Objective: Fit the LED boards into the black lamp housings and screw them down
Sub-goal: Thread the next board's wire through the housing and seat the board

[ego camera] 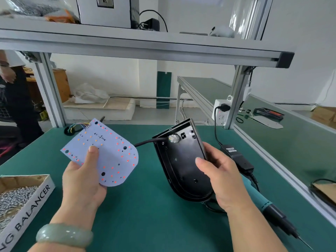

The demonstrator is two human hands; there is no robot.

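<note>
My left hand [82,180] holds a white LED board [109,151] above the green mat, thumb on its face and fingers under it; the board is dotted with red and orange LEDs, and coloured wires [76,127] trail from its far corner. My right hand [221,176] grips a black lamp housing [180,164] by its right rim, tilted up with the hollow inside facing me. A black cable [145,141] enters the housing at its upper left. Board and housing are apart, side by side.
A cardboard box of small silver screws [16,199] sits at the left front. A teal electric screwdriver [269,206] lies on the mat at right, its cord running to a socket [221,111] on the frame post. An aluminium shelf [145,46] spans overhead. A person stands at far left.
</note>
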